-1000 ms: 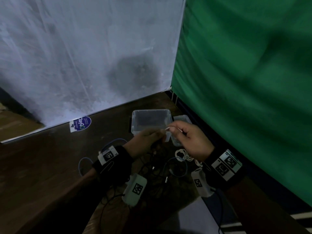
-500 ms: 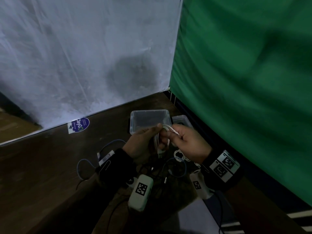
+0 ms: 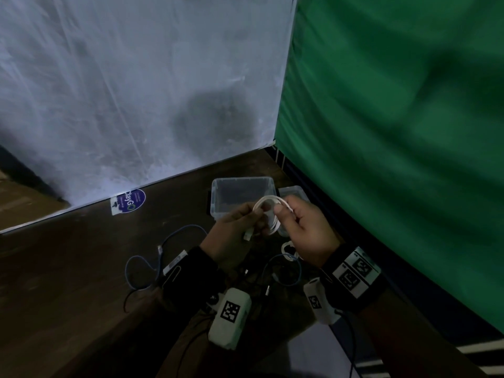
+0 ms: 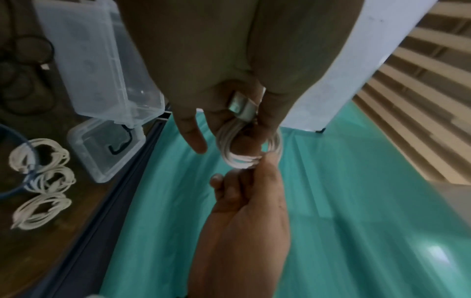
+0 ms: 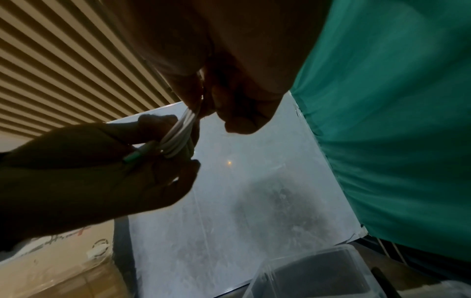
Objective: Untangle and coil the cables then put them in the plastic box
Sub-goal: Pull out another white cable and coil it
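Observation:
A white cable (image 3: pixel 268 214) wound into a small coil hangs in the air between both hands, just in front of the clear plastic box (image 3: pixel 218 199). My left hand (image 3: pixel 240 227) grips one side of the white coil (image 4: pixel 238 159), its plug (image 4: pixel 241 107) sticking out by the fingers. My right hand (image 3: pixel 296 227) pinches the far side of the coil (image 5: pixel 182 133). The box stands open on the dark wooden table (image 3: pixel 68 268) near the back corner. Three more coiled white cables (image 4: pixel 42 179) lie on the table beside a smaller clear box (image 4: pixel 107 149).
A blue cable (image 3: pixel 152 257) loops on the table to my left, another blue loop (image 3: pixel 286 271) lies under my hands among dark cables (image 4: pixel 28 70). A white sheet (image 3: pixel 136 91) stands behind the table, a green cloth (image 3: pixel 395 132) to the right. A round sticker (image 3: pixel 129 201) lies at the back.
Both hands rose slightly and the white cable went from a short pinched length to a wound coil held between them. The head view shifted a little.

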Available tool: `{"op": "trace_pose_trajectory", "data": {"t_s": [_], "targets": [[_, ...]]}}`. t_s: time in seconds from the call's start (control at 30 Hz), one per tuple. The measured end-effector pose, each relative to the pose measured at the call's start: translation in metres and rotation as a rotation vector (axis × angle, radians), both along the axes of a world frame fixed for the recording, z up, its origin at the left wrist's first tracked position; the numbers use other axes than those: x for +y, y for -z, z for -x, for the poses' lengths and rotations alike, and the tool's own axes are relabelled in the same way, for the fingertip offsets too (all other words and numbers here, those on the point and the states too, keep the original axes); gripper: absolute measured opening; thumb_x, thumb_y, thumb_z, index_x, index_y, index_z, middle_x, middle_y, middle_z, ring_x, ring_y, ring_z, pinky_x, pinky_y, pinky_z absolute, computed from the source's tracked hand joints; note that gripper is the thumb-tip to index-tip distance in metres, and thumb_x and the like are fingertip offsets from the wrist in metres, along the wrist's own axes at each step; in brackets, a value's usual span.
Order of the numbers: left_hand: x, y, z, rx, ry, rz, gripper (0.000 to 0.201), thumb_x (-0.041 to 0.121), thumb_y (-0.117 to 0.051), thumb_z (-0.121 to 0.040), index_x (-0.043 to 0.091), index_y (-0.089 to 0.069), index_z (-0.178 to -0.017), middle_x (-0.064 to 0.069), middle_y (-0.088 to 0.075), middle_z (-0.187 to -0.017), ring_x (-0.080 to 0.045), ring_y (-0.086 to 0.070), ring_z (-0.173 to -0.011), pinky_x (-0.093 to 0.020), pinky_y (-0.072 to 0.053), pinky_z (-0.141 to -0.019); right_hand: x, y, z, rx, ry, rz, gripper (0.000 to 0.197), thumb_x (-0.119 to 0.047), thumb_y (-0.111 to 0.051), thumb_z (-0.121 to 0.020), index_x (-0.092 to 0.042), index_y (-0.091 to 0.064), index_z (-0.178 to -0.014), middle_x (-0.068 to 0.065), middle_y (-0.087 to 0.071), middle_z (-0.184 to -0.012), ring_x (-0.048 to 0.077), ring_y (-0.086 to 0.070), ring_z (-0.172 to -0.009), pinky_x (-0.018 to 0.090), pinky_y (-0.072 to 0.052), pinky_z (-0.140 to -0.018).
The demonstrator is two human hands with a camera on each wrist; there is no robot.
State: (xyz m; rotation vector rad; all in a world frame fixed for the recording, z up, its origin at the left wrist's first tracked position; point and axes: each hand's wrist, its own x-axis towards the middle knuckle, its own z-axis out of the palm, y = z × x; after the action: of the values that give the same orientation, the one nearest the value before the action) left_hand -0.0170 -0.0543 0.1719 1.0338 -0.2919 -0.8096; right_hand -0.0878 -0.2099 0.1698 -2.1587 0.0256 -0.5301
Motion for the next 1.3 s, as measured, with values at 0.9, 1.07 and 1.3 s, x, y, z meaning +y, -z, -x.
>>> {"op": "trace_pose_trajectory", "data": {"t_s": [0.9,1.07,1.3], "targets": [[-0.006,-0.001,-0.005,-0.399,-0.031,-0.254,0.006,0.009,-0.042,-0.100,0.005,-0.044,-0.104,-0.004,-0.054,-0.076,-0.003,-0.054,-0.057,-0.020,-0.047,-0.055,-0.011,-0.019,0.002,0.306,-0.217,-0.511,0.039,-0.004,-0.068,-0.088,-0.022,-0.061,-0.122,-0.002,-0.076,-0.102,0.012,-0.070,-0.099,0.024,-0.055,-0.085],[-0.010,0.004,-0.003,-0.623,-0.065,-0.294,0.009,0.007,-0.044,-0.099,0.013,-0.042,-0.093,0.001,-0.052,-0.074,-0.002,-0.047,-0.059,-0.023,-0.042,-0.057,0.001,-0.014,0.001,0.157,-0.115,-0.582,0.022,-0.002,-0.066,-0.089,-0.014,-0.067,-0.108,0.004,-0.075,-0.095,0.014,-0.070,-0.090,0.024,-0.054,-0.079],[-0.012,0.002,0.003,-0.643,-0.061,-0.237,0.008,0.014,-0.046,-0.085,0.017,-0.039,-0.089,-0.002,-0.046,-0.075,-0.006,-0.043,-0.063,-0.022,-0.040,-0.058,-0.004,-0.010,-0.002,0.151,-0.128,-0.557,0.013,-0.002,-0.066,-0.089,-0.008,-0.065,-0.100,-0.002,-0.073,-0.082,0.010,-0.067,-0.079,0.022,-0.051,-0.074]]}}
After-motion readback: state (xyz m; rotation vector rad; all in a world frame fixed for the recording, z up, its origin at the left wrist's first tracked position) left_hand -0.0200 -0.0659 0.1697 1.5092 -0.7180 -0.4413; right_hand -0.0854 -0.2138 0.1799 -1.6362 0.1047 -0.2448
